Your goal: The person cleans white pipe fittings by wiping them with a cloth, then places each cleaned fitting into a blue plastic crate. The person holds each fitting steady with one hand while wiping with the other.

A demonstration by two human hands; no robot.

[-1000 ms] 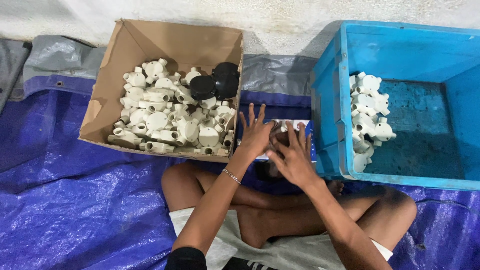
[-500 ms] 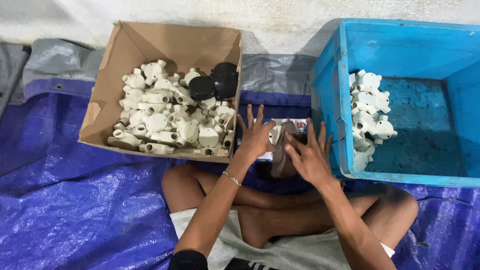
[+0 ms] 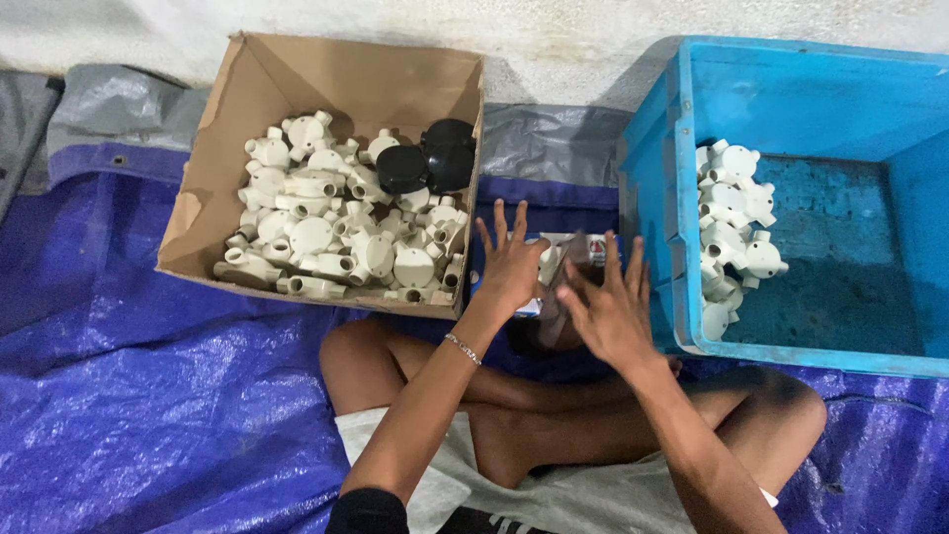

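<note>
A big blue plastic sheet [image 3: 138, 415] covers the floor under everything. It is shiny and full of wrinkles. A grey sheet [image 3: 99, 114] lies at the far edge, well to the left of the hands, and more grey shows between the two boxes, just beyond the hands. A brown cardboard box [image 3: 213, 188] sits on the blue sheet, close to the left hand [image 3: 511, 267] on its left side. A blue plastic crate [image 3: 791, 99] sits on the sheet too, just to the right of the right hand [image 3: 608, 311]. The person sits cross-legged on the sheet, with the folded legs [image 3: 554, 415] under both hands. A small flat packet [image 3: 583, 247] lies beneath the hands, mostly hidden.
</note>
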